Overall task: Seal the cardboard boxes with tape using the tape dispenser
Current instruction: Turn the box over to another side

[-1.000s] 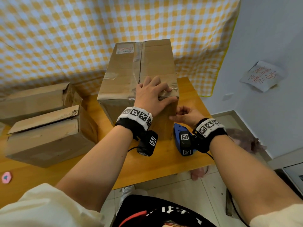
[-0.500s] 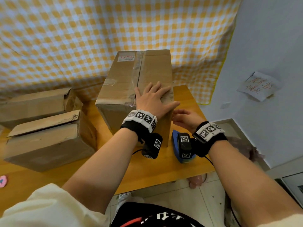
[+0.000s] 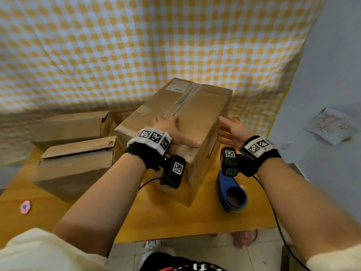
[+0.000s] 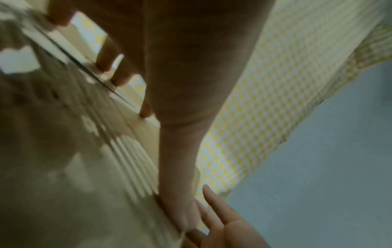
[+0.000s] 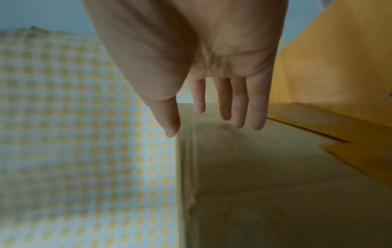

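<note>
A tall cardboard box [image 3: 197, 114] stands skewed in the middle of the wooden table [image 3: 175, 218], clear tape running along its top seam. My left hand [image 3: 171, 130] lies flat on the box's top near the front edge, fingers straight on the taped seam [image 4: 118, 94]. My right hand [image 3: 233, 130] is open with straight fingers beside the box's right side [image 5: 265, 176]; contact is unclear. The blue tape dispenser [image 3: 231, 194] lies on the table below my right wrist, and neither hand holds it.
Two more cardboard boxes [image 3: 74, 169] [image 3: 72, 126] sit at the left of the table. A small pink item [image 3: 25, 206] lies near the left front edge. A yellow checked cloth [image 3: 156, 45] hangs behind. The table's front edge runs just behind my forearms.
The big box has turned, so its seam now runs diagonally. My left hand stays flat on top. My right hand left the front corner, opened and moved to the box's right side.
</note>
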